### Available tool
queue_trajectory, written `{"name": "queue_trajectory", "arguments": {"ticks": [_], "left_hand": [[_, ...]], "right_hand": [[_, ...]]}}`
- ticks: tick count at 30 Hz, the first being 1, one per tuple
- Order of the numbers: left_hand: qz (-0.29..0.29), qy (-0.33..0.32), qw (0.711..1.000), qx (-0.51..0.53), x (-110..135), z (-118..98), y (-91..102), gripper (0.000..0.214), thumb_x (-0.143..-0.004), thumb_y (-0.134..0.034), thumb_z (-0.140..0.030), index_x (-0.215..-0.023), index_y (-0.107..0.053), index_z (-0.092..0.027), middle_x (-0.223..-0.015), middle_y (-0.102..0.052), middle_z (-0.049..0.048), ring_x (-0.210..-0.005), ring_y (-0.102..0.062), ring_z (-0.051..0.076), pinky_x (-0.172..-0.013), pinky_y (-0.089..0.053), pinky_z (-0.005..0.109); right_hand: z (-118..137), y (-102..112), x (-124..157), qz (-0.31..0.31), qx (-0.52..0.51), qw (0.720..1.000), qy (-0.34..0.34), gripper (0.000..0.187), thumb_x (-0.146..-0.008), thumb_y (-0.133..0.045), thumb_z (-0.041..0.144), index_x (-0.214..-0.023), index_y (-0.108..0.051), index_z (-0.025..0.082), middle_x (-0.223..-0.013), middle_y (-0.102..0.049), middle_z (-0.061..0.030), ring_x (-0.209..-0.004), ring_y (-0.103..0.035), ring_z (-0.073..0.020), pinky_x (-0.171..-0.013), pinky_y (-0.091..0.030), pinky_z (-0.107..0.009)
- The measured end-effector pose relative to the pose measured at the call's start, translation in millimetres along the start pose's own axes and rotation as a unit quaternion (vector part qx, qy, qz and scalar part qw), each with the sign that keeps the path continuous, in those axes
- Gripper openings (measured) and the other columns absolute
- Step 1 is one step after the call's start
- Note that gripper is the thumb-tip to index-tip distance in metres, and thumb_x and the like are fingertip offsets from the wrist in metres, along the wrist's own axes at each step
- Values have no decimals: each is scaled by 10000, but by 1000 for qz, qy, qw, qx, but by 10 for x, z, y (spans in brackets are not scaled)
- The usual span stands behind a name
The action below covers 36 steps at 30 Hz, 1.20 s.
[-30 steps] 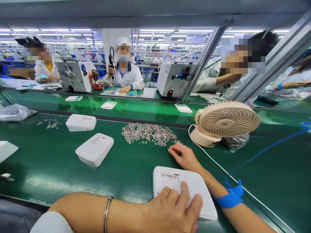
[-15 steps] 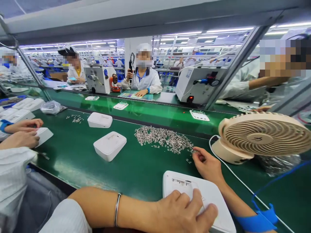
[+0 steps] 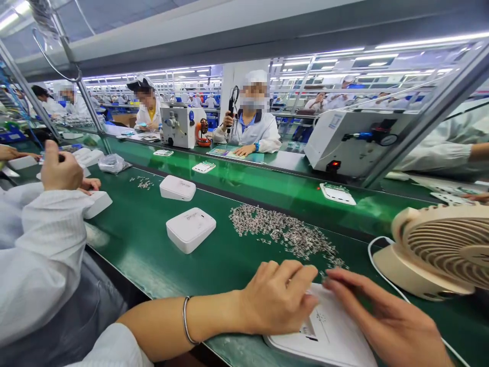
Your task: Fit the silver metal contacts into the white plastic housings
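A white plastic housing [image 3: 338, 323] lies at the bottom in front of me, with a recessed compartment in its face. Over its left part is my left hand [image 3: 280, 298], fingers curled; whatever they may hold is hidden. My right hand [image 3: 385, 316] is above the housing's right side. Its fingertips are pinched on a tiny metal piece, slightly blurred, close to my left fingers. Just beyond both hands spreads a pile of small metal pieces [image 3: 282, 229]. Two more white housings, a nearer one [image 3: 191, 229] and a farther one [image 3: 178, 187], stand to the left.
A beige fan [image 3: 412, 260] with a white cable stands at right. Behind a low ledge, a green belt carries white panels with circuit boards [image 3: 338, 193]. At left, a co-worker's raised hand [image 3: 61, 168] and sleeve are near another housing [image 3: 98, 204]. A plastic bag [image 3: 113, 163] lies farther back.
My right hand has come from the pile's edge back over the housing, beside my left hand. My left hand has lifted and curled its fingers. The view has turned left.
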<state>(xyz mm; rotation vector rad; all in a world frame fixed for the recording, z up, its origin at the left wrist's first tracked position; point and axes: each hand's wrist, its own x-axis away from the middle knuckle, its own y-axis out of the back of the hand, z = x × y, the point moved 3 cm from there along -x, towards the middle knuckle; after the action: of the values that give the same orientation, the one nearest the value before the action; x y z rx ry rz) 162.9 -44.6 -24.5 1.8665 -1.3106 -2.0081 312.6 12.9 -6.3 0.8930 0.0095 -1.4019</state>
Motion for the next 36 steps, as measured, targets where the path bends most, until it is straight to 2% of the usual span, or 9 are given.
{"name": "queue_trajectory", "arguments": {"ticks": [3,5,12,17,20,23,27,31,36], "left_hand": [[-46,-56,997,-24,15,-109,31,253,-890,-347,-243,-876,-564,-113,-771,-623,45,-558,-484,135,-478,-349,281],[-55,-69,996,-32,18,-131,48,229,-873,-367,-213,-797,-566,-128,-705,-602,31,-530,-455,125,-468,-319,277],[-9,-66,998,-15,24,-124,39,218,-871,-370,-201,-786,-559,-134,-667,-571,20,-556,-468,123,-479,-303,281],[-21,-46,999,19,31,-134,53,295,-899,-305,-193,-724,-536,-139,-596,-542,18,-542,-468,123,-484,-311,283],[-27,-2,995,99,3,-128,93,306,-901,-289,-182,-728,-535,-127,-622,-563,31,-554,-467,119,-510,-357,270],[2,105,964,245,-43,-83,118,235,-866,-348,-183,-704,-514,-144,-611,-531,2,-547,-446,93,-521,-379,226],[83,256,879,394,-69,-21,93,162,-804,-417,-187,-658,-483,-163,-587,-472,-36,-530,-422,67,-499,-343,192],[131,318,832,436,-66,-2,68,156,-790,-429,-208,-654,-492,-163,-582,-465,-40,-529,-417,69,-501,-331,199],[162,354,818,423,-76,22,61,177,-804,-436,-255,-674,-517,-165,-596,-502,-31,-552,-450,88,-537,-366,220]], "right_hand": [[132,-68,93,65,-84,994,4,235,-641,-635,450,-684,-680,223,-636,-696,-14,-525,-647,-160,-508,-548,-200],[165,-80,127,75,-118,990,-18,200,-633,-658,413,-669,-672,217,-613,-685,-11,-507,-642,-154,-486,-541,-180],[157,-42,155,93,-177,975,-100,207,-583,-711,414,-625,-684,213,-598,-675,-27,-521,-637,-176,-464,-541,-197],[141,-34,172,136,-176,972,-77,170,-616,-710,385,-655,-708,220,-656,-697,-34,-579,-655,-183,-530,-562,-217],[171,-30,197,137,-174,975,-30,121,-656,-698,351,-699,-712,239,-680,-699,-19,-589,-650,-166,-536,-556,-206],[204,-26,238,114,-152,981,26,105,-704,-671,309,-795,-705,269,-718,-697,1,-591,-640,-141,-537,-544,-189],[198,-37,295,122,-82,985,95,158,-753,-627,249,-902,-669,285,-814,-704,1,-614,-647,-140,-571,-547,-207],[182,-45,320,118,-32,978,170,238,-779,-596,196,-997,-615,290,-899,-700,-7,-674,-664,-156,-589,-543,-232],[247,-82,304,76,8,969,235,263,-816,-517,114,-1018,-555,278,-819,-666,-2,-664,-631,-142,-578,-513,-246]]}}
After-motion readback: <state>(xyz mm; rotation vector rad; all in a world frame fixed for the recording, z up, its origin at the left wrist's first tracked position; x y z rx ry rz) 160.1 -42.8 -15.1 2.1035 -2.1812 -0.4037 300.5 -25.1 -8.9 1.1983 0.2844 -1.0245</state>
